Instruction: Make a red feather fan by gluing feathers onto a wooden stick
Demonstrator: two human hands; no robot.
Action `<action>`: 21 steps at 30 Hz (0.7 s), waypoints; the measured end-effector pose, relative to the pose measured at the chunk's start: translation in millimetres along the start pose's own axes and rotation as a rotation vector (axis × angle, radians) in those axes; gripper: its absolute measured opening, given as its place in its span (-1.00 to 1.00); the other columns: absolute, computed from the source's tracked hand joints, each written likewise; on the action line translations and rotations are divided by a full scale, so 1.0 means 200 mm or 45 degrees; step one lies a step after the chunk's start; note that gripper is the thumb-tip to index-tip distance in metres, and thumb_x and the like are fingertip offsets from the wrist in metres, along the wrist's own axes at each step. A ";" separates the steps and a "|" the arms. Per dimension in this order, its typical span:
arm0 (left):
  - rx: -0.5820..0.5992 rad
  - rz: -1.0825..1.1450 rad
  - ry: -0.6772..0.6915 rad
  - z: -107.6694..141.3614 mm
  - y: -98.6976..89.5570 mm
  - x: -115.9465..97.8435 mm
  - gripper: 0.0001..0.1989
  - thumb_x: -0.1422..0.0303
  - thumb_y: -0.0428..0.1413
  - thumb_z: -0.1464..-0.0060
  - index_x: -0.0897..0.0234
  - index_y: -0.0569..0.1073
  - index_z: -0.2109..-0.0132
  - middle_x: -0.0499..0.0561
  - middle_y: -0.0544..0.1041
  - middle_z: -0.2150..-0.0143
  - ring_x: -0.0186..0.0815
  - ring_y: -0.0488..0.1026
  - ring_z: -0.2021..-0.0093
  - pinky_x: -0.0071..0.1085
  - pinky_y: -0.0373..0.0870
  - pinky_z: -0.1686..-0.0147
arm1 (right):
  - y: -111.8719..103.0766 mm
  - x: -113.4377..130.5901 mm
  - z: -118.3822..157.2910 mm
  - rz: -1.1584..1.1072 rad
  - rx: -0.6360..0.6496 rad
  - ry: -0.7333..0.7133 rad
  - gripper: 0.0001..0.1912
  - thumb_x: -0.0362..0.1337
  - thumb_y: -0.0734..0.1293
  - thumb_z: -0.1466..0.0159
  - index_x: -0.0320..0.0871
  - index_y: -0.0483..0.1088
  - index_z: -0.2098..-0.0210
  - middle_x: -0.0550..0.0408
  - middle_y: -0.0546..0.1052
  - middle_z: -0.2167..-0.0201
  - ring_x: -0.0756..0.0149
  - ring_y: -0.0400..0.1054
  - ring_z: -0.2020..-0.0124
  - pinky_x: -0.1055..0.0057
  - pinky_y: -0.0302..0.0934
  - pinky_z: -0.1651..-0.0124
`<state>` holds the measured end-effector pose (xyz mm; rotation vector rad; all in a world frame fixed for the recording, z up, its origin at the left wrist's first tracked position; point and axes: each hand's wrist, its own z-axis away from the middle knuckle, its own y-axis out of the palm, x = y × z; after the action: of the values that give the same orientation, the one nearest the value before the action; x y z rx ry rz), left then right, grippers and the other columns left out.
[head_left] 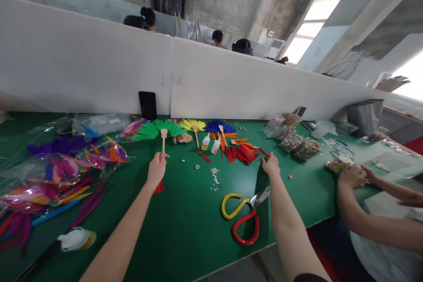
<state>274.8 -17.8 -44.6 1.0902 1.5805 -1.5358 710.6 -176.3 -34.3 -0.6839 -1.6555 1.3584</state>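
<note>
My left hand (157,169) is closed round the wooden handle of a green feather fan (164,131), held up over the table; a red tassel (159,187) hangs below that hand. My right hand (271,165) has its fingers at the end of a red tassel (265,153), beside a pile of red and orange tassels (246,151). A yellow fan (193,126) and a blue fan (218,127) lie behind two small glue bottles (205,142). Scissors with yellow and red handles (247,217) lie left of my right forearm. White beads (215,176) are scattered between my hands.
Bagged coloured feathers (62,163) and a glue bottle (77,239) cover the left side. A phone (147,105) leans on the white partition (86,61). Bead boxes (306,148) stand at the right, near another person's hands (353,176). Several heads show beyond the partition.
</note>
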 end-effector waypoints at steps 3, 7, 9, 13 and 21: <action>-0.018 -0.011 0.004 0.00 0.01 0.01 -0.69 0.19 -0.18 -0.15 0.23 0.37 0.33 -0.10 0.31 0.58 -0.36 0.24 0.64 -0.48 0.10 0.64 | 0.00 -0.03 -0.09 0.003 0.034 -0.002 -0.42 -0.18 0.07 -0.28 -0.17 -0.09 -0.26 -0.19 0.11 -0.22 0.08 -0.04 -0.24 0.01 -0.07 -0.16; -0.058 -0.013 0.016 0.02 0.02 0.02 -0.67 0.17 -0.21 -0.17 0.23 0.36 0.31 -0.10 0.29 0.58 -0.37 0.22 0.63 -0.49 0.10 0.62 | -0.01 -0.05 -0.18 -0.009 0.042 0.005 -0.52 -0.19 0.19 -0.26 -0.26 0.16 -0.13 -0.30 0.22 -0.11 -0.04 0.07 -0.17 -0.05 -0.02 -0.11; -0.066 -0.013 0.029 0.03 0.02 0.02 -0.66 0.16 -0.21 -0.17 0.24 0.36 0.29 -0.10 0.28 0.57 -0.37 0.22 0.63 -0.49 0.10 0.61 | -0.01 -0.06 -0.18 -0.045 0.063 0.000 -0.61 -0.22 0.23 -0.26 -0.26 0.25 -0.04 -0.22 0.29 -0.05 0.01 0.16 -0.11 -0.02 0.05 -0.08; -0.073 -0.016 0.047 0.04 0.01 0.00 -0.66 0.16 -0.20 -0.17 0.24 0.36 0.29 -0.11 0.28 0.58 -0.38 0.22 0.63 -0.49 0.10 0.62 | -0.05 -0.05 -0.17 -0.203 0.067 -0.004 -0.66 -0.22 0.25 -0.27 -0.21 0.27 0.00 -0.03 0.35 0.00 0.19 0.30 0.05 0.11 0.23 0.04; -0.081 0.006 0.056 0.05 0.02 -0.01 -0.68 0.18 -0.18 -0.16 0.24 0.37 0.29 -0.12 0.28 0.59 -0.40 0.20 0.65 -0.51 0.08 0.65 | -0.47 0.18 -0.23 -0.826 -0.064 -0.258 -0.74 -0.18 0.16 -0.32 -0.26 0.25 0.13 -0.01 0.44 0.27 0.30 0.39 0.32 0.31 0.34 0.36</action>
<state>277.3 -27.3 -45.7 1.0984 1.6444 -1.4573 743.0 -147.6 67.1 -0.0093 -1.8548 0.9326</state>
